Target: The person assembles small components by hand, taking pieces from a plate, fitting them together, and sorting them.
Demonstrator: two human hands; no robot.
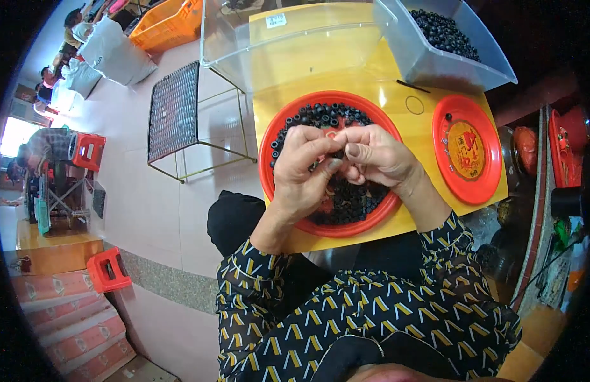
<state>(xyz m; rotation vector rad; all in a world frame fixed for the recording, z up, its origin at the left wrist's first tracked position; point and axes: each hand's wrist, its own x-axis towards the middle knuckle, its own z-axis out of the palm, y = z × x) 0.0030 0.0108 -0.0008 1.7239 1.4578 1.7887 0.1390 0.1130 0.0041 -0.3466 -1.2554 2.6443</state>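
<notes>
- Taking the red tray as the clock's centre, a black woven stool (174,111) stands at ten o'clock, apart from the table.
- The round red tray (265,167) sits before me on the yellow table (417,141), with small black pieces (321,114) lying in it, many of them ring-shaped.
- My left hand (302,167) is over its middle, thumb and forefinger curled inward; I cannot tell what they grip.
- My right hand (383,156) meets it there, fingertips bunched, their hold equally hidden.
- I judge this to be two-handed fingertip work on one piece; the next move calls for a steady, light pinch above the tray.
- A clear bin (435,69) of black pieces stands at one o'clock, a red plate (442,151) at three.
</notes>
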